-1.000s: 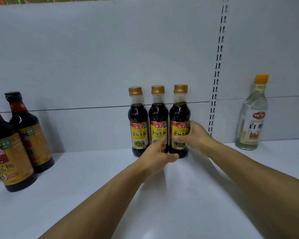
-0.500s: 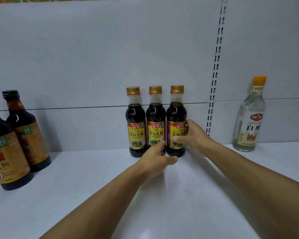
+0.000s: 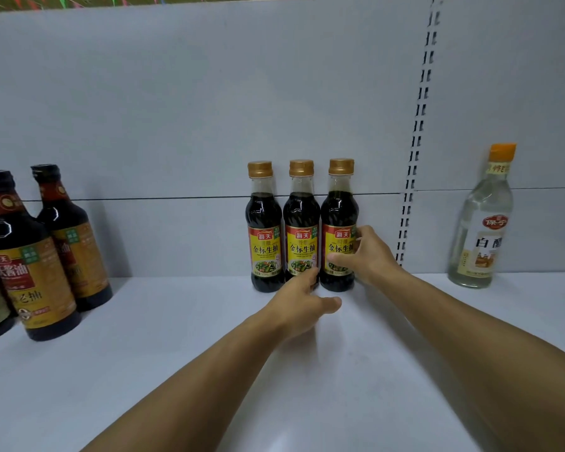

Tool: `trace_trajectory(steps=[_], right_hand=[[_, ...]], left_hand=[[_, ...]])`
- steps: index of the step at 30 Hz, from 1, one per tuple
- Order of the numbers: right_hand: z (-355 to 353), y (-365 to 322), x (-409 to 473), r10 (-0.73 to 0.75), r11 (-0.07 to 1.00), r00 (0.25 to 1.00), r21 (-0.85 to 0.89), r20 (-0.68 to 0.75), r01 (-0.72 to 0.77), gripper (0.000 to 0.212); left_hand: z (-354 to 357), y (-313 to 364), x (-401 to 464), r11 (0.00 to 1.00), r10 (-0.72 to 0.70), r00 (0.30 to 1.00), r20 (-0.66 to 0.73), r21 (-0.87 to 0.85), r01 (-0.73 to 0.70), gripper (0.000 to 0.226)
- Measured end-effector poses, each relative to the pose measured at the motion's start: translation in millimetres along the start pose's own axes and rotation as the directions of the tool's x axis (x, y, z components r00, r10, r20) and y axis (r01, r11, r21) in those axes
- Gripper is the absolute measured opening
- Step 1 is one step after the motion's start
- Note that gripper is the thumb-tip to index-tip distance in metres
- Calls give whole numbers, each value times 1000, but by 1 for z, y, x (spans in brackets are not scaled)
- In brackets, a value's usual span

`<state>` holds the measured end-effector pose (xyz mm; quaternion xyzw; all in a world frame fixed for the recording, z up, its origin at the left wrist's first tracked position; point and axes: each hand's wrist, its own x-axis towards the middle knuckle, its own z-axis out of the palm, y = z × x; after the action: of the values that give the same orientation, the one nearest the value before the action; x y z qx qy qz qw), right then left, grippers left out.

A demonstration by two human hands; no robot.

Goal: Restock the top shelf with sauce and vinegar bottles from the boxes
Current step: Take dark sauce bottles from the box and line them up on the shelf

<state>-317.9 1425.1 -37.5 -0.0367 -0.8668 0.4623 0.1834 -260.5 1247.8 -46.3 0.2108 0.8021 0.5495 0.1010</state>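
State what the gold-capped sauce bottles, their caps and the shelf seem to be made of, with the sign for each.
Gold-capped sauce bottles: clear glossy glass or plastic, undecidable; the sauce shows through and highlights glint. Caps: probably plastic, ribbed, with metallic-gold finish. Shelf: likely painted metal, smooth, pale, faintly reflective.

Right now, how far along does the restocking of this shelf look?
Partly done. Three small soy sauce bottles stand in a row against the back panel, larger dark bottles sit at the left, and one white vinegar bottle stands at the right. In hand: the right hand grips the rightmost small bottle, and the left hand touches the middle one. Left: much bare shelf; the boxes are out of view.
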Motion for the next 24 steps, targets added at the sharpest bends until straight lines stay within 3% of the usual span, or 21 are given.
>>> trace_trajectory(steps=[8, 19, 24], right_hand=[[7, 4, 1, -34, 998, 998, -45, -45, 31, 74], [12, 6, 2, 28, 992, 999, -122, -39, -33, 87], [7, -1, -10, 46, 990, 999, -133, 21, -42, 79]], left_hand=[[1, 2, -9, 1000, -11, 1000, -18, -1, 11, 73], [-2, 12, -20, 999, -21, 1000, -20, 26, 21, 68], [-2, 17, -27, 998, -19, 999, -49, 53, 22, 69]])
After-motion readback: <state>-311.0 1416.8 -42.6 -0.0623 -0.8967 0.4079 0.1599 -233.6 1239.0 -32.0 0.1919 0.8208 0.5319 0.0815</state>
